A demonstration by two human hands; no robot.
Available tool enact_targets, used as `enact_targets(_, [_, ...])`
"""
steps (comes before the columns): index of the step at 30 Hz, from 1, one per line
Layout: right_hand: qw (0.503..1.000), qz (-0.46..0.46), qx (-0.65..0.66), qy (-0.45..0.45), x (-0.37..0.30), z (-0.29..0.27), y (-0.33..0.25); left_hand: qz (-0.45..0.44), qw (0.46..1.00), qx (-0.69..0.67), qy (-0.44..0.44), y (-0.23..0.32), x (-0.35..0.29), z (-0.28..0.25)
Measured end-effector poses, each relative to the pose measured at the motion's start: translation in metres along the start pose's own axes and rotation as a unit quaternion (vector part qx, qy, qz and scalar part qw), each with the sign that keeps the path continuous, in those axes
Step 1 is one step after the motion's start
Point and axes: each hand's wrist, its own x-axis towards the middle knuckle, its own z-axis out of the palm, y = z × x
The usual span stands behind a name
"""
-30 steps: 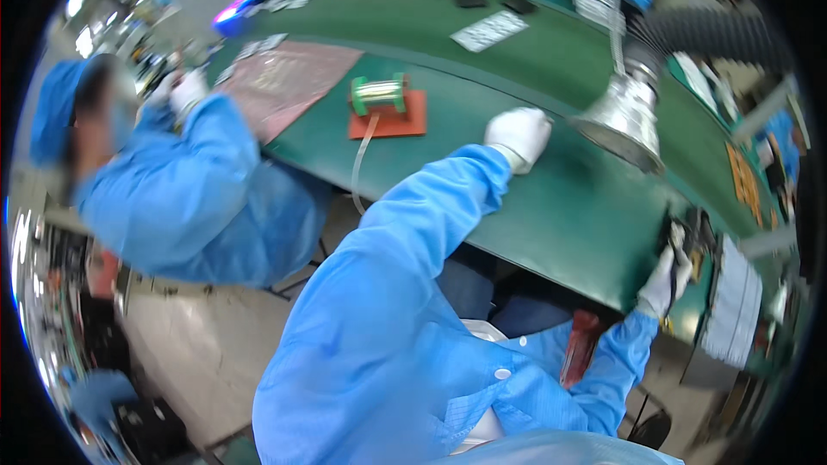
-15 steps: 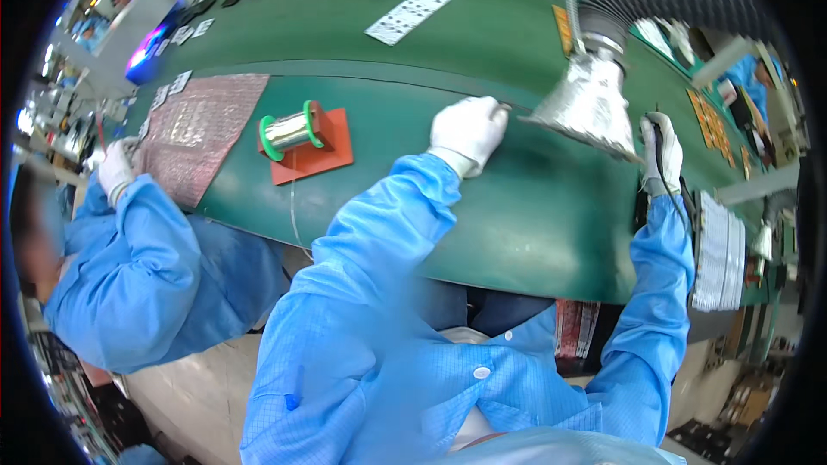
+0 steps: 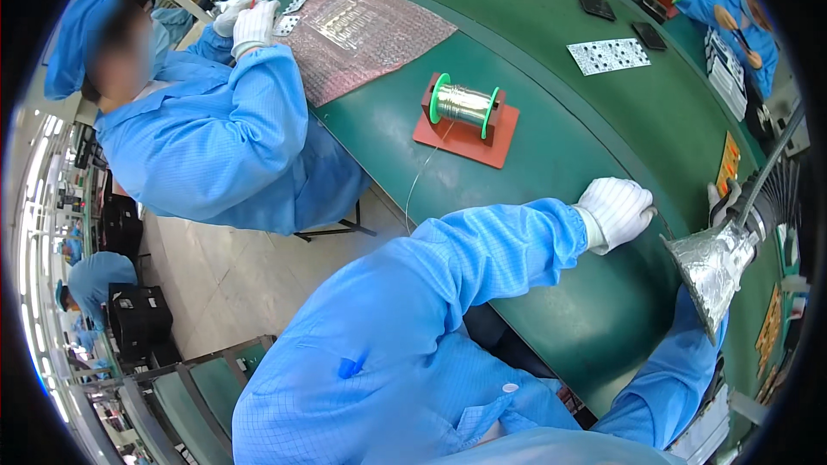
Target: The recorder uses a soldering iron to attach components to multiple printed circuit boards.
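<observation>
My left hand (image 3: 615,213), in a white glove, is closed low over the green bench (image 3: 560,327). A small greyish tip shows at its fingertips, too little to name. My right hand (image 3: 715,204) is mostly hidden behind a foil-covered fume hood (image 3: 711,271); only a bit of white glove shows beside an orange panel (image 3: 729,164), and its fingers cannot be made out. To the left of my left hand, a spool of solder wire (image 3: 463,104) with green flanges sits on a red-brown stand (image 3: 493,149). A strand trails from it over the bench edge.
At left, a co-worker in blue (image 3: 215,133) holds a thin red tool over bubble wrap (image 3: 362,39) with small white boards. Across the green belt (image 3: 517,9) lie a white spotted sheet (image 3: 608,56) and several black flat pieces (image 3: 596,6). Another person (image 3: 724,9) is at far right.
The view has swung left, so the bench appears rotated. My right hand, earlier visible with a black cable along it, is now largely behind the hood. My left hand stays closed over the bench.
</observation>
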Motion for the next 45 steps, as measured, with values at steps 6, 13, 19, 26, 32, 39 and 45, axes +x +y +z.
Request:
enact_targets(6, [0.970, -0.050, 0.178, 0.161, 0.020, 0.130, 0.075, 0.033, 0.999, -0.016, 0.020, 0.011, 0.005, 0.007])
enact_targets(13, [0.908, -0.064, 0.359, 0.207, 0.008, 0.131, 0.102, 0.012, 1.000, -0.011, -0.025, 0.009, 0.006, -0.004])
enact_targets(19, [0.861, 0.004, 0.458, 0.221, -0.003, 0.134, 0.148, 0.024, 0.999, -0.026, -0.013, 0.008, 0.004, -0.001])
enact_targets(26, [0.783, 0.070, 0.577, 0.222, -0.004, 0.133, 0.176, 0.017, 0.999, -0.033, -0.018, 0.008, 0.004, 0.000])
enact_targets(32, [0.700, 0.128, 0.668, 0.219, -0.002, 0.133, 0.194, 0.011, 0.999, -0.029, -0.034, 0.007, 0.002, -0.004])
enact_targets(39, [0.611, 0.211, 0.724, 0.241, -0.038, 0.090, 0.255, 0.030, 0.997, -0.060, -0.035, 0.021, 0.008, 0.001])
enact_targets(45, [0.827, 0.264, 0.428, 0.251, -0.127, -0.029, 0.155, 0.003, 1.000, -0.001, -0.029, 0.009, 0.006, 0.000])
